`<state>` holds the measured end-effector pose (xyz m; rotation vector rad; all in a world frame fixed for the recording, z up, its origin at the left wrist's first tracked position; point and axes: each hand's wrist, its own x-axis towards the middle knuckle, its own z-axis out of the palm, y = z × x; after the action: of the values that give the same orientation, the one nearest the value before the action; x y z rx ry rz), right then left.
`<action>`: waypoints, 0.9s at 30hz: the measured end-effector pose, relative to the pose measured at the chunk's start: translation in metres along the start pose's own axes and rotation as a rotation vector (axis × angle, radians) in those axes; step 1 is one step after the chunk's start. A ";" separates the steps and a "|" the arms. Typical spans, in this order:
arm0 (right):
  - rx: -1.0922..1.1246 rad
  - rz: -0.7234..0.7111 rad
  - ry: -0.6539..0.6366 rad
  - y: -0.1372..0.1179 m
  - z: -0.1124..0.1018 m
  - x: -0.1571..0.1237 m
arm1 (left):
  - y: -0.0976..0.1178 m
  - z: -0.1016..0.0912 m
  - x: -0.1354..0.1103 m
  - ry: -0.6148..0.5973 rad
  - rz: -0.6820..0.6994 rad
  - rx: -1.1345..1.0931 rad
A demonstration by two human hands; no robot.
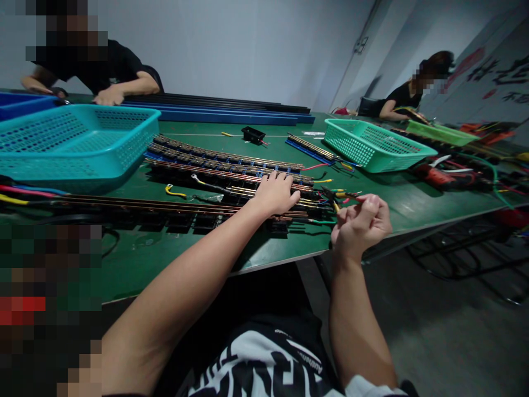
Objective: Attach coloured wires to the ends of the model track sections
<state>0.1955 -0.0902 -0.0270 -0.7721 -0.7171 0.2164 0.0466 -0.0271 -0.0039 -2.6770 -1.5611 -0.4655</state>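
My left hand [276,193] lies flat with fingers stretched out on a row of long strips with copper rails and black sockets [231,165] on the green table [173,259]. My right hand [362,220] hovers just off the table's near edge, fingers pinched together around something small that I cannot make out. Coloured wire ends [339,194], yellow, red and green, stick out of the strips between the two hands. A loose yellow wire [176,192] lies to the left of my left hand.
A large teal basket [74,144] stands at the left, a green basket [374,144] at the right, a small black socket [253,134] between them. Long blue and black rails [231,113] lie along the far edge. Two other people sit at the table's far side.
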 end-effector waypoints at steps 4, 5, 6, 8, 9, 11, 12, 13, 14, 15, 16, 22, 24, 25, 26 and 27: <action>0.085 0.072 -0.019 -0.003 -0.003 0.004 | 0.000 0.000 0.000 0.006 0.004 0.003; 0.096 0.081 -0.043 -0.004 -0.005 0.004 | 0.000 0.000 0.000 0.008 0.004 0.004; 0.103 0.084 -0.069 -0.004 -0.006 0.005 | 0.000 0.000 0.000 0.010 0.004 0.005; 0.097 0.064 -0.101 -0.007 -0.010 0.003 | 0.000 -0.001 -0.001 0.010 0.002 0.007; 0.087 0.042 -0.104 -0.009 -0.012 0.002 | 0.000 -0.001 -0.001 0.007 0.002 0.007; 0.067 -0.025 -0.092 -0.015 -0.017 -0.002 | 0.001 -0.001 0.000 0.001 0.003 0.009; 0.064 -0.064 -0.078 -0.019 -0.019 -0.005 | 0.001 -0.002 0.000 0.000 0.005 0.010; 0.066 -0.100 -0.063 -0.024 -0.022 -0.008 | 0.001 -0.002 0.000 0.000 0.006 0.012; 0.070 -0.129 -0.048 -0.030 -0.025 -0.011 | 0.001 -0.002 0.000 0.000 0.005 0.014; 0.073 -0.147 -0.034 -0.035 -0.028 -0.014 | 0.001 -0.001 0.001 0.001 0.004 0.016; 0.075 -0.156 -0.021 -0.039 -0.030 -0.017 | 0.001 -0.001 0.001 0.000 0.002 0.017; 0.094 -0.101 -0.031 -0.042 -0.034 -0.018 | 0.000 0.001 0.001 -0.002 0.000 0.013; 0.109 -0.057 -0.055 -0.036 -0.032 -0.017 | 0.000 0.001 0.001 0.004 0.001 0.012; 0.112 -0.042 -0.058 -0.033 -0.031 -0.017 | 0.000 0.001 0.000 0.006 0.001 0.011; 0.108 -0.035 -0.055 -0.030 -0.030 -0.017 | 0.000 0.001 0.000 0.007 0.002 0.011; 0.094 -0.035 -0.047 -0.027 -0.030 -0.017 | 0.000 0.001 0.000 0.006 0.002 0.011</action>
<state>0.2003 -0.1338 -0.0318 -0.6659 -0.7592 0.2358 0.0467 -0.0265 -0.0044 -2.6659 -1.5541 -0.4634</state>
